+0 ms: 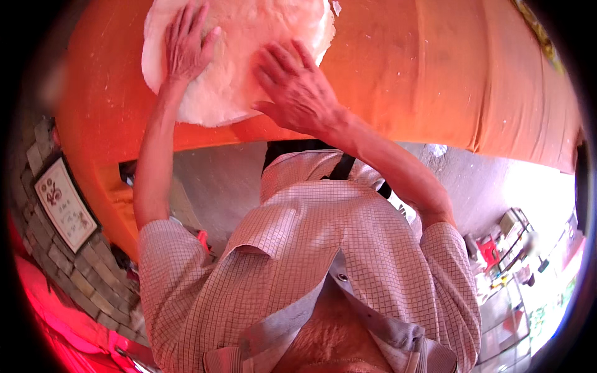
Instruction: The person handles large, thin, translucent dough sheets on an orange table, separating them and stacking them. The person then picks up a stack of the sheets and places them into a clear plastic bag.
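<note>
A thick, pale sheet of fluffy wadding (224, 88), apparently cotton, lies on an orange cloth-covered table (373, 70). Its rounded front edge is uneven, and its far side runs out of the picture. My left hand (189, 49) rests flat on the left part of the sheet, thumb out to the side. Over the right part is my right hand (298, 88), fingers spread and a little blurred; whether its whole palm touches the wadding cannot be told. Neither hand grips anything.
A small white tuft (336, 8) lies beyond the sheet's right edge. Left of the table, a framed panel with writing (66, 205) stands against a brick surface (88, 284). A red stool (488, 252) and mixed items are at the far right. Bright red fabric (60, 317) shows lower left.
</note>
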The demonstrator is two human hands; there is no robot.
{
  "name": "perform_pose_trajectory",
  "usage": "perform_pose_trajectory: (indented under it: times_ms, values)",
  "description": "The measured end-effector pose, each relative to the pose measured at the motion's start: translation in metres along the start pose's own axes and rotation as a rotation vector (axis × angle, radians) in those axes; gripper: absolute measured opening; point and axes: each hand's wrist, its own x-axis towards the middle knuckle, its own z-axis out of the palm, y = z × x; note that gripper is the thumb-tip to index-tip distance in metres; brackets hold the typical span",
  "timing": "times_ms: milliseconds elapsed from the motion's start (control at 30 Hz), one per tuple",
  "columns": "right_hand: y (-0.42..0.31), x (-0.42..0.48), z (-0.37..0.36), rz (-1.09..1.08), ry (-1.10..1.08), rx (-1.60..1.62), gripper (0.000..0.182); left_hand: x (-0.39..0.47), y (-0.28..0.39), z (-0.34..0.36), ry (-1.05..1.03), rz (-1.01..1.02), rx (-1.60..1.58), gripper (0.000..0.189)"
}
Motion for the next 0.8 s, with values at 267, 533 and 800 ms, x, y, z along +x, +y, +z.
perform_pose_trajectory:
  times_ms: [267, 533, 800]
  values:
    - [0.008, -0.013, -0.035, 0.54, 0.247, 0.043, 0.04, -0.006, -0.029, 0.046, 0.223, 0.077, 0.057, 0.059]
    - [0.012, 0.019, -0.032, 1.015, 0.334, 0.082, 0.036, -0.005, 0.005, 0.015, 0.131, -0.037, -0.004, 0.065]
    - [0.005, 0.007, -0.012, 0.866, 0.447, -0.15, 0.034, -0.003, 0.007, 0.014, 0.101, -0.051, 0.045, 0.065]
